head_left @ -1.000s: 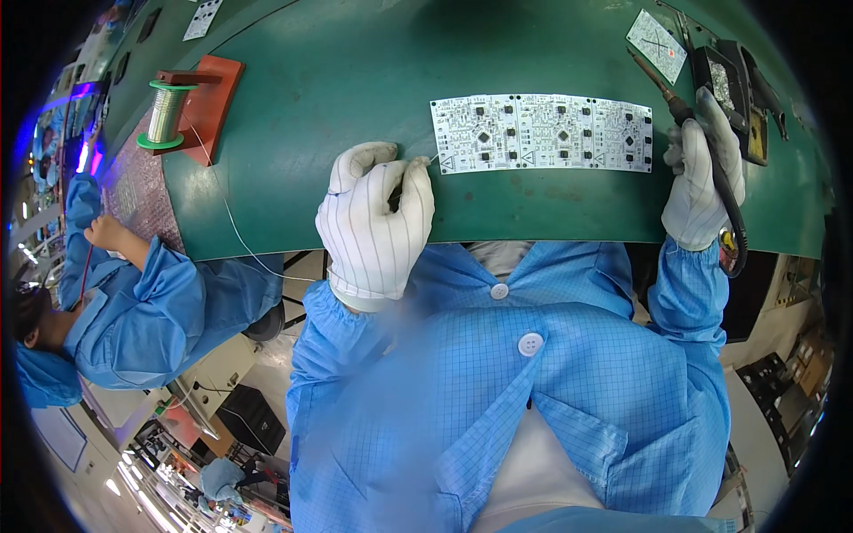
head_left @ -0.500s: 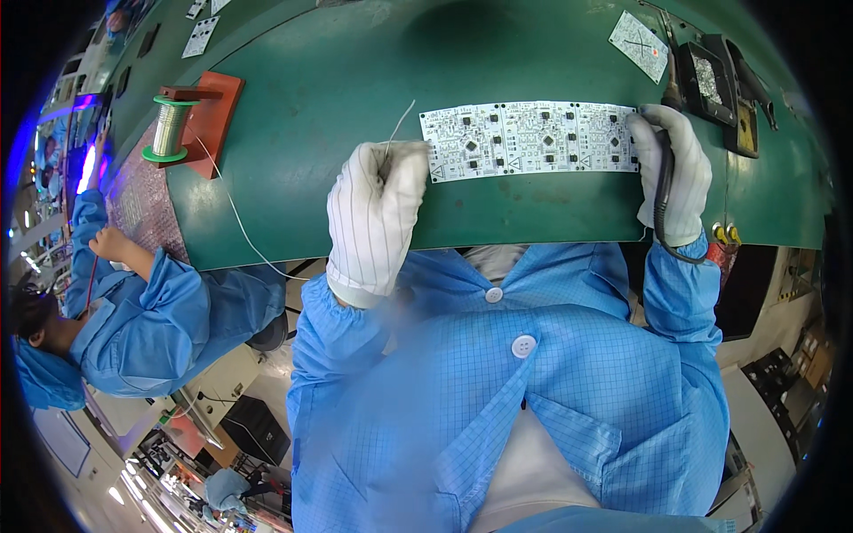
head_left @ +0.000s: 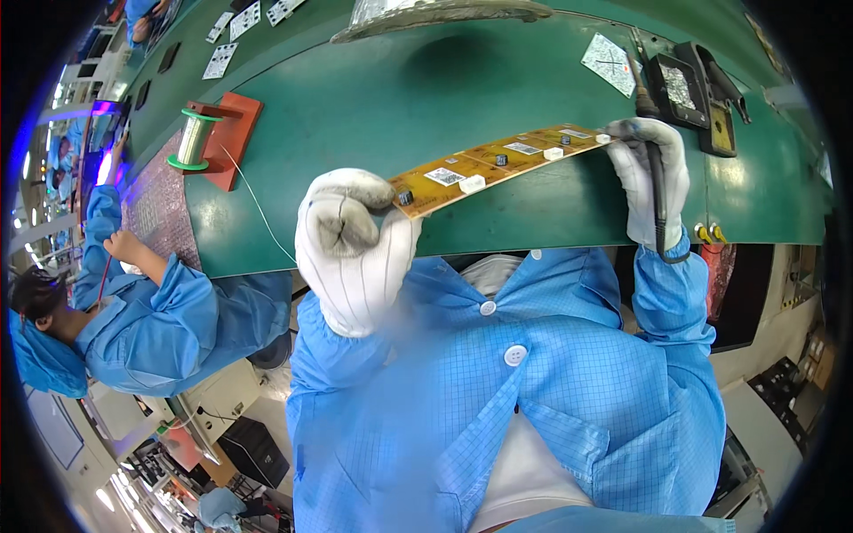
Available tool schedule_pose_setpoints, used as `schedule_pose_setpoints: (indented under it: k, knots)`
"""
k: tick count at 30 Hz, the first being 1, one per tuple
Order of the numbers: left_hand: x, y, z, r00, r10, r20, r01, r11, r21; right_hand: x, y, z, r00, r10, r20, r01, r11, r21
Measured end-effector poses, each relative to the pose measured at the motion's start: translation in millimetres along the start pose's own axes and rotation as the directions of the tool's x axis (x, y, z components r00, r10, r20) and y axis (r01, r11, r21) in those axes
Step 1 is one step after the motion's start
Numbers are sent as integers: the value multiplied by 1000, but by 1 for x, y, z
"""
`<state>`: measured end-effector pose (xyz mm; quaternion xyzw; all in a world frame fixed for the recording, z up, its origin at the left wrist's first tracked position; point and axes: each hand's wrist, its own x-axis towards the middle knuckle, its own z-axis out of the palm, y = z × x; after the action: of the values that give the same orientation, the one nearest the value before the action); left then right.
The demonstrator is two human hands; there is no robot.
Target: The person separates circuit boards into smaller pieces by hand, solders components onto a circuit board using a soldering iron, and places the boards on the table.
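A long strip-shaped circuit board (head_left: 464, 167) is raised and tilted above the green bench, its amber side toward me. White connectors, small black parts and white labels sit along it. My left hand (head_left: 354, 244), in a striped white glove, is closed on the board's left end with the fingers curled. At the far end, my gloved right hand (head_left: 662, 164) grips the board's edge. A soldering iron (head_left: 658, 200) with a dark handle also lies in that hand, its cable bending at the wrist. The tips of the right fingers are partly hidden.
A solder spool (head_left: 191, 140) hangs on a reddish stand (head_left: 236, 142) at left, its wire trailing toward my left arm. At back right are a marked white board (head_left: 609, 65) and a black tray (head_left: 675, 86). A co-worker (head_left: 160, 329) sits at left.
The board has been lifted and flipped from its white component side to its amber side. Both hands have turned with it, and the view has shifted a little.
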<state>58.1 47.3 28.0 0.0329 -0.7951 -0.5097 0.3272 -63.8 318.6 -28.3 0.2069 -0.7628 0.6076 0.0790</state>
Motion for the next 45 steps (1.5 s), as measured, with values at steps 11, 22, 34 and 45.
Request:
schedule_pose_setpoints:
  k: [11,22,34,45]
  knots:
    - [-7,28,6,996,75,46,-77,996,43,4,-3,-4,995,-51,85,62,988,-140]
    - [-5,31,6,985,145,96,-154,984,89,5,0,-1,996,-23,86,34,992,-120]
    - [-8,19,1,991,136,13,-136,991,-1,17,-16,-62,886,-119,-448,44,984,-175]
    - [5,14,-21,933,-308,-186,172,835,-522,62,-29,-137,706,60,-706,-266,946,-185]
